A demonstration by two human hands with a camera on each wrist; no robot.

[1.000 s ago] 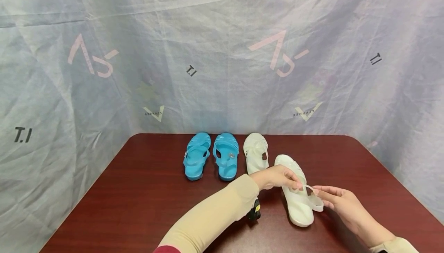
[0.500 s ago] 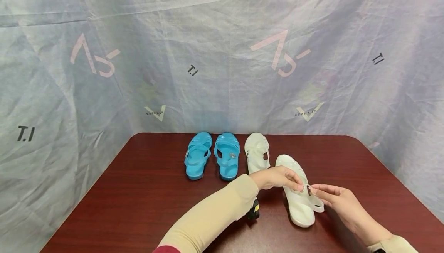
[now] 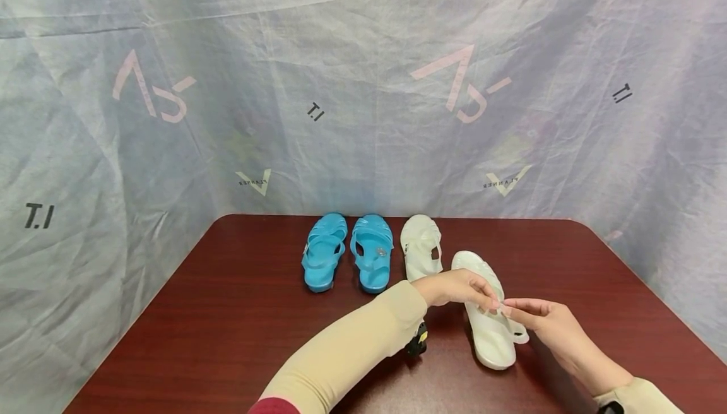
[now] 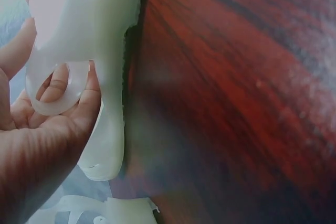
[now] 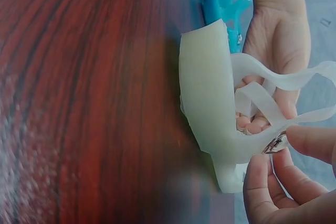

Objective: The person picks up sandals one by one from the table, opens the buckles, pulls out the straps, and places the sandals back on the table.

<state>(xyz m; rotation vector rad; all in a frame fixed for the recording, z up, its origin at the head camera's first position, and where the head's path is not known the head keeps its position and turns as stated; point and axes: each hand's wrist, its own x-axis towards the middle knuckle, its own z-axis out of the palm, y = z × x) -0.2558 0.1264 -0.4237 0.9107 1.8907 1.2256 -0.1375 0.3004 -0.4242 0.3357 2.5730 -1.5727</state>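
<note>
A whitish translucent jelly sandal (image 3: 493, 341) lies tilted on the table, toe pointing away, in the head view. My left hand (image 3: 460, 288) reaches across it and pinches its strap near the outer side. From the right, my right hand (image 3: 553, 325) pinches the strap at the same spot, the fingertips of both hands meeting. A small metal buckle (image 5: 275, 143) shows between the right fingers in the right wrist view, where the ankle strap (image 5: 278, 80) loops up. In the left wrist view, the left fingers curl behind a looped whitish part (image 4: 52, 106).
The second whitish sandal (image 3: 419, 243) stands just left, its heel partly behind the left forearm. Two blue sandals, one left (image 3: 324, 253) and one right (image 3: 372, 253), stand side by side further left. A grey printed cloth (image 3: 363, 86) hangs behind the dark red table (image 3: 227, 338).
The right fingertips have moved left to meet the left fingertips at the strap, and the strap's loop has drawn closer to the sandal. The sandals have kept their places.
</note>
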